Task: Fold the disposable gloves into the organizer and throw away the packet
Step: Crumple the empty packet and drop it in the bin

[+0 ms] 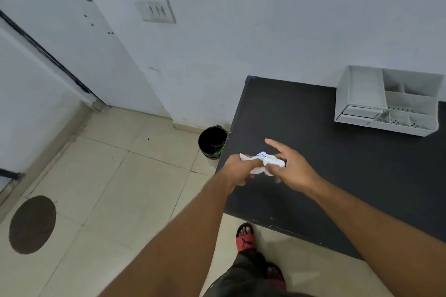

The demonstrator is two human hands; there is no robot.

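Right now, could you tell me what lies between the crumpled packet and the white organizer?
In the head view, only bare black tabletop separates the crumpled packet from the white organizer.

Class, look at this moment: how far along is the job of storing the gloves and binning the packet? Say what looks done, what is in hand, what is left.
Done: cannot confirm; no gloves are clearly visible in the white organizer on the black table.
In hand: a crumpled white packet, gripped by the left hand and the right hand above the table's edge.
Left: dropping it into the black bin on the floor beside the table.
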